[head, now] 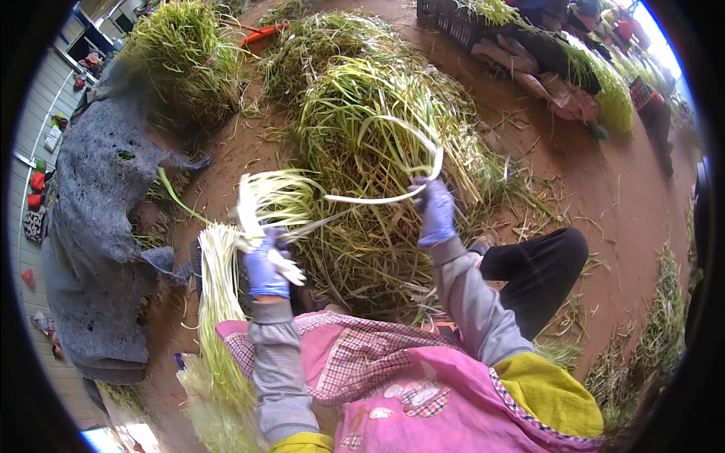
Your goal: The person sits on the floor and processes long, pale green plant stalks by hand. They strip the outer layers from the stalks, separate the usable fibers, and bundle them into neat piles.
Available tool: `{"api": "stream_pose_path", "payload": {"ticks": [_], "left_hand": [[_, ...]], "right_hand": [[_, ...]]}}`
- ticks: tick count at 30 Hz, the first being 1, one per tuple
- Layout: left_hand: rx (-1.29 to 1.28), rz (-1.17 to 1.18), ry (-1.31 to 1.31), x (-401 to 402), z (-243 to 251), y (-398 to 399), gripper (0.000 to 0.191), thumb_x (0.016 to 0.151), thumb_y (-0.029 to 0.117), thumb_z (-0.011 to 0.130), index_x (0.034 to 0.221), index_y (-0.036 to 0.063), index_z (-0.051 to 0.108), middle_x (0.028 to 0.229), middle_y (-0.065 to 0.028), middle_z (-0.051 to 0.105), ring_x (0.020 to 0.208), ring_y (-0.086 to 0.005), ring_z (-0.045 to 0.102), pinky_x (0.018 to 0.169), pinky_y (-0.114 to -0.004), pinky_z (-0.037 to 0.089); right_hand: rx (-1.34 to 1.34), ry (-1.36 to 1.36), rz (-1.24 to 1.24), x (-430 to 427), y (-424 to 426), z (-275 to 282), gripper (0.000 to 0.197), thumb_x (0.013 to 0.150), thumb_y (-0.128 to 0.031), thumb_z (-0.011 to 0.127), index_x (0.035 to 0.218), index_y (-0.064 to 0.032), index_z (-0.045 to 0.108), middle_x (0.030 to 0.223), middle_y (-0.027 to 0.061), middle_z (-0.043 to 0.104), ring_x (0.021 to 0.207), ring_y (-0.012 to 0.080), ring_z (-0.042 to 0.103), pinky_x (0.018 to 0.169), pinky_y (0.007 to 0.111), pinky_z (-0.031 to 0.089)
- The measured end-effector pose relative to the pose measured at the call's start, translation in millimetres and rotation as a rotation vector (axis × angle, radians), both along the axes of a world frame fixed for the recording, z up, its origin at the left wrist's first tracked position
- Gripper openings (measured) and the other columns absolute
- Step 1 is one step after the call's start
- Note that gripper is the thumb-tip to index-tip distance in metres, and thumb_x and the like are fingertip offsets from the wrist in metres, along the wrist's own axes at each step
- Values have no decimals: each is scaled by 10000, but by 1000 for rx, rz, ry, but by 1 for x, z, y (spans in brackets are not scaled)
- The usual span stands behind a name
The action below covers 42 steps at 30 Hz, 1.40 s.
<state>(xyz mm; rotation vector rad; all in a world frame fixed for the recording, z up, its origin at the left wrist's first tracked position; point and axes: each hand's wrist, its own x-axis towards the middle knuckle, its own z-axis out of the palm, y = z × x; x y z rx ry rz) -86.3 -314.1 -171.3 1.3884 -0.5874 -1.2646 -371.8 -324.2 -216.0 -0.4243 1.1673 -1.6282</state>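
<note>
My left hand (265, 270), in a purple glove, is closed around a small bunch of pale-stemmed greens (277, 195), which look like blanched garlic leaves; the leafy part arches to the right. My right hand (437, 214), gloved alike, pinches a loose white-stemmed strand (378, 200) that curves out on both sides and is blurred. Beside my left hand lies a larger bundle of pale stalks (218, 277), its leafy part trailing towards me. Beyond both hands rises a heap of green and yellowing leaves (368, 130).
A torn grey felt blanket (93, 226) drapes over something at left. A tall stack of greens (181, 62) stands behind it, near an orange object (263, 37). Far right are a black plastic crate (444, 22), more greens (614, 96) and people. Scraps litter the brown floor (628, 198).
</note>
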Motion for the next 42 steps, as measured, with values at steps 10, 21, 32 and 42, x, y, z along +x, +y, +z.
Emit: {"api": "stream_pose_path", "payload": {"ticks": [10,21,32,42], "left_hand": [[87,-568,-61,-21,-24,15,237,759,197,696,904,34,606,879,-74,671,694,-155,632,511,-202,445],[-74,-324,47,-63,-5,19,139,811,111,621,882,-1,579,756,-118,647,594,-131,617,499,-197,493],[44,-369,222,-96,-11,8,144,749,-4,643,858,44,561,962,-112,638,694,-150,623,522,-233,509],[160,-644,104,-103,-26,-1,217,761,129,697,904,-9,611,759,-36,607,636,-113,564,541,-233,455]], "right_hand": [[57,305,297,-17,-2,14,233,929,-223,428,943,-45,577,688,24,584,532,71,523,465,183,429],[495,1016,143,-29,-11,-38,270,828,-304,610,900,-46,579,823,80,634,679,168,597,606,307,476],[-40,596,276,-1,33,-34,95,790,-99,616,826,-15,586,729,52,596,655,105,548,615,240,464],[-223,74,735,9,53,12,80,826,-80,601,867,-40,545,832,-22,556,782,55,496,723,206,420]]}}
